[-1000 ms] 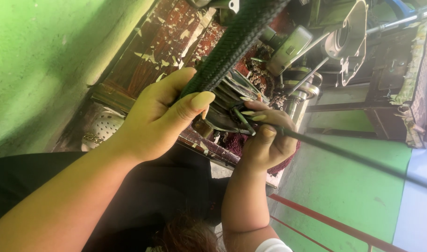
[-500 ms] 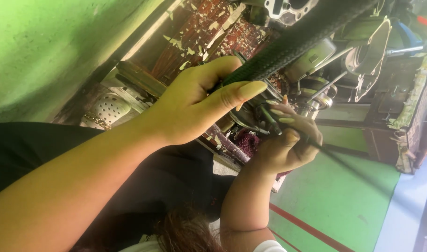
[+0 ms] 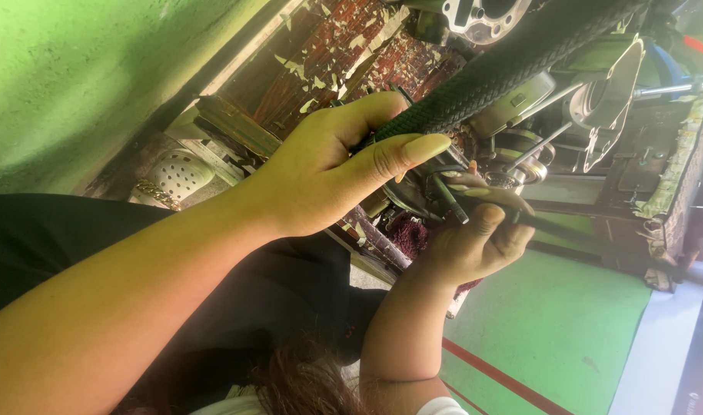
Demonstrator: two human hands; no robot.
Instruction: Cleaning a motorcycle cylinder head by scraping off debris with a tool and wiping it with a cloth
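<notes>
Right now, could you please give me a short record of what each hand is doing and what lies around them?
Left hand: gripping a black textured tyre, thumb pressed along its tread.
Right hand: closed round a thin dark rod just below the tyre.
Behind: metal engine parts, a brick wall with peeling paint.
Floor: green with a red stripe.
View: camera tilted sideways.

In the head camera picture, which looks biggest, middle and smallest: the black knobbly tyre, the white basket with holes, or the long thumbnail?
1. Black tyre
2. White holed basket
3. Thumbnail
The thumbnail is closest, so it looks enlarged.
</notes>
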